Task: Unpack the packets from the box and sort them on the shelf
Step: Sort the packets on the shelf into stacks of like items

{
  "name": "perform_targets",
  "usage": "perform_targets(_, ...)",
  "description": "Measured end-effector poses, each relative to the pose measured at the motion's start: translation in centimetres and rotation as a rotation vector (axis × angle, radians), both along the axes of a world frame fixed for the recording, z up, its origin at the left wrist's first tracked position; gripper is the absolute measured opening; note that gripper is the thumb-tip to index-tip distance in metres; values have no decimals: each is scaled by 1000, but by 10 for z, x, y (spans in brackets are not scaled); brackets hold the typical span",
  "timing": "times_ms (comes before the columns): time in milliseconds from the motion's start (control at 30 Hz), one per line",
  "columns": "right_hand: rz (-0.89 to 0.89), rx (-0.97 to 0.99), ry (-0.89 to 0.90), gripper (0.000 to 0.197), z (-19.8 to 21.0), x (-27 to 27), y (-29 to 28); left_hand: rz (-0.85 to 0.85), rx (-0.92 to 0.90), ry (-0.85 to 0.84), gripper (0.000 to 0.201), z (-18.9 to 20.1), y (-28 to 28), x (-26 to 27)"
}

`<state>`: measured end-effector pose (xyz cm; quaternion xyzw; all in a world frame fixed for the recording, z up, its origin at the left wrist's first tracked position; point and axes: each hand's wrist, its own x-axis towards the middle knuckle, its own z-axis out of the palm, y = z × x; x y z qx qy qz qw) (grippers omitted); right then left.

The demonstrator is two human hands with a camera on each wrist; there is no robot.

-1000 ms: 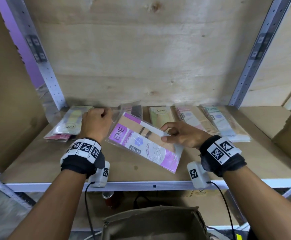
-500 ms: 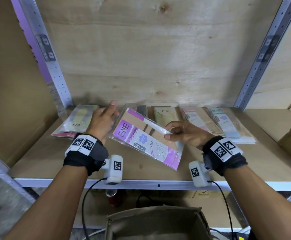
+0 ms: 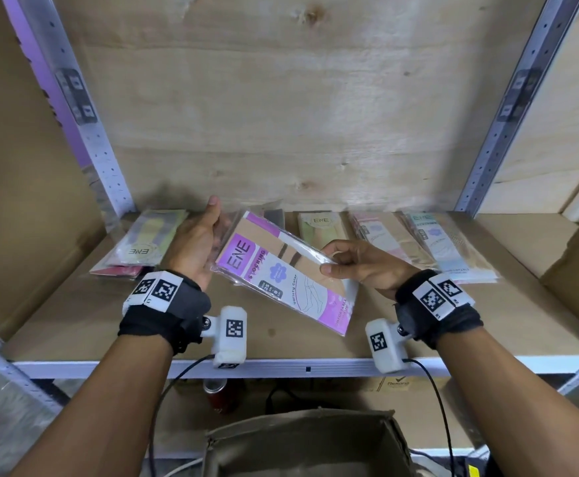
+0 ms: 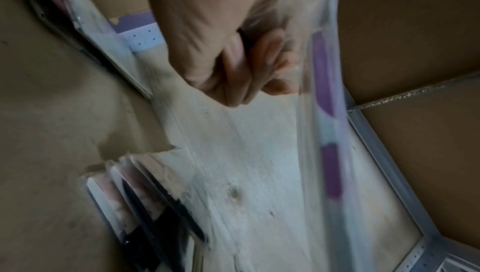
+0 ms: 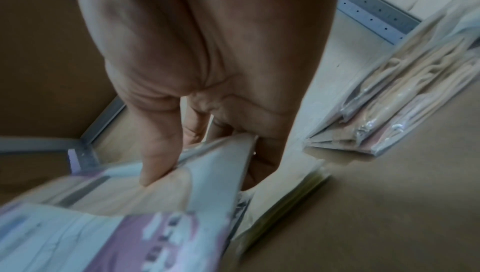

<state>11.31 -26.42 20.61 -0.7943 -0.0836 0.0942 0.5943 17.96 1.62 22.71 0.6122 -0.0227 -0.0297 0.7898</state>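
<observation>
purple packet [image 3: 281, 270]: rising above the shelf [image 3: 487, 339]
left hand [image 3: 191, 242]: unclenching, now gripping its edge
right hand [image 3: 360, 266]: still pinching opposite edge
sorting: probably nearing placement

Purple packet [image 3: 281, 273], clear-wrapped, marked ENE STOCKING, lifted and tilted over middle of shelf [image 3: 74, 315]. Other packets [image 3: 319, 225] flat in stacks along shelf back, left to right. Brown box [image 3: 308, 442] open, below shelf front.

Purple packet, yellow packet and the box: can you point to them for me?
purple packet [image 3: 277, 271]: head view, on its flower logo.
yellow packet [image 3: 143, 247]: head view, on its round label.
box [image 3: 281, 438]: head view, on its inner wall.
</observation>
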Motion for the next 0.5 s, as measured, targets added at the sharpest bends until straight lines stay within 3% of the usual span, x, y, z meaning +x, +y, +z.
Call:
perform_targets(167, -107, 151, -8, 16, 2, -12, -17, 4, -197, 125, 74, 3, 1, 5)
perform_targets(233, -214, 241, -27, 9, -2, -19, -25, -45, -99, 151, 70, 1, -12, -3)
perform_targets(367, -379, 371, -34, 7, -7, -28, -37, -239, 244, 104, 38, -5, -65, -33)
perform_targets(433, -440, 447, -20, 7, -4, -31, -42, -361, 323, 34, 39, -8, -94, -45)
perform_targets(500, -494, 503, -18, 10, 1, -34, -49, -378, 338, -19, 42, -7, -121, -49)
